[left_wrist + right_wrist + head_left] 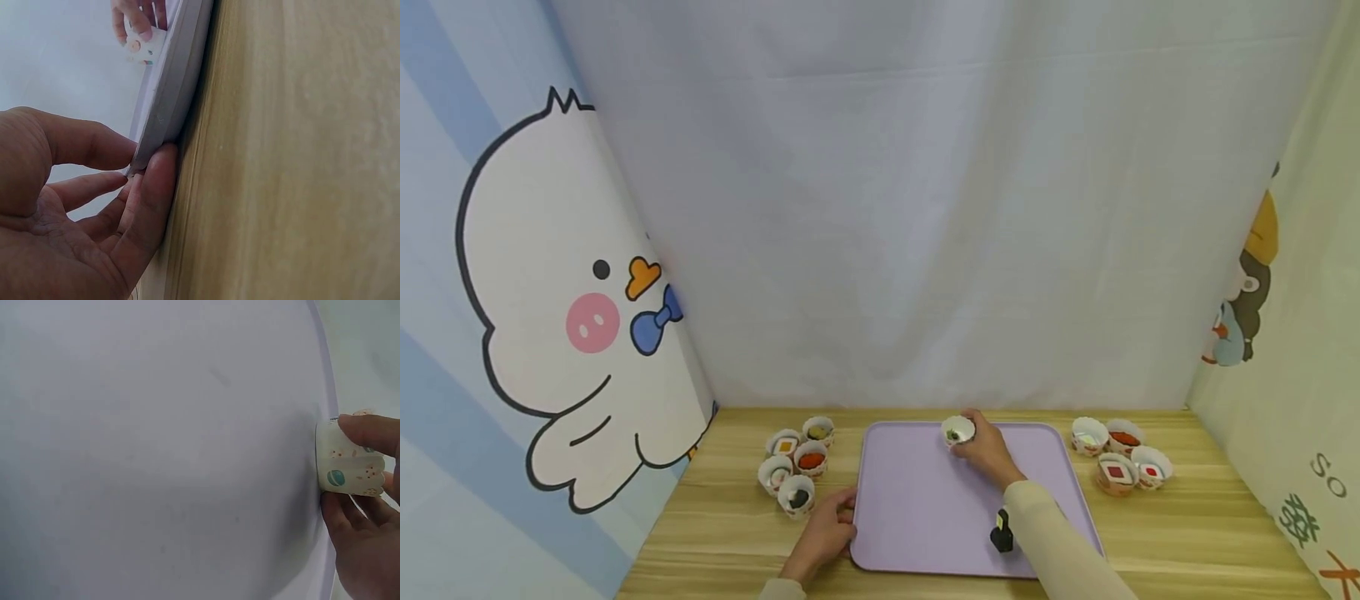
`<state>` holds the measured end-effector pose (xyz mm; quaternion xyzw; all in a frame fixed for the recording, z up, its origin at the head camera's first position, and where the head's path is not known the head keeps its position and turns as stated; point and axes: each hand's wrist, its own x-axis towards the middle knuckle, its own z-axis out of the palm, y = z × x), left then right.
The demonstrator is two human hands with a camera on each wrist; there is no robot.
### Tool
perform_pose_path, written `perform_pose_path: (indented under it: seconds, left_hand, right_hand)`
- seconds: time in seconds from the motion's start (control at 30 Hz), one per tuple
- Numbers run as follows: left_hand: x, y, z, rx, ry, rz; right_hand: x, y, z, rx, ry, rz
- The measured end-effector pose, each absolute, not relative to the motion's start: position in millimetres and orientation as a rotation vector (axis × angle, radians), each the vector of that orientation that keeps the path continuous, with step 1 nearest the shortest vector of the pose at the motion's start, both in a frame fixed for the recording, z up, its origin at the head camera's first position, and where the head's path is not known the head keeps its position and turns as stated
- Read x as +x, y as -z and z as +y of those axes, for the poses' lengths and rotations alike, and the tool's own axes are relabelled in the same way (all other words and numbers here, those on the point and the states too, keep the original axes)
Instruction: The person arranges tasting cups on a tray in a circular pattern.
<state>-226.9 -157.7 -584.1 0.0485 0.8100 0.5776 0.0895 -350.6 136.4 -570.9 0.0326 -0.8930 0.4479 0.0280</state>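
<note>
- White patterned paper cup with scalloped rim (349,459): gripped in right hand (985,452), at far edge of lilac rectangular tray (925,500).
- Probably light, easily crushed; best held gently round the sides.
- Pinched in left hand (829,529): tray's left edge.

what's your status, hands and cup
Right hand gripping cup at far side of tray. Left hand holding tray's left edge. No obstruction visible near cup.

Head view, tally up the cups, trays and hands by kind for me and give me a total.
Cups: 10, with 5 left of the tray, 4 right of it and 1 held in the right hand
Trays: 1
Hands: 2, the right and the left hand
Total: 13
</note>
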Motion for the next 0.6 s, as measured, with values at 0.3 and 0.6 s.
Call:
perform_pose_path:
  seconds: [0.3, 0.6]
  left_hand:
    - [-230.9, 587.4, -156.1, 0.175, -1.702, 2.431]
    - [-230.4, 589.5, -156.6, 0.158, -1.710, 2.428]
  right_hand:
    - [-343.3, 556.2, 142.3, 0.157, -1.472, -2.707]
    - [-325.8, 539.6, 156.3, 0.219, -1.403, -2.668]
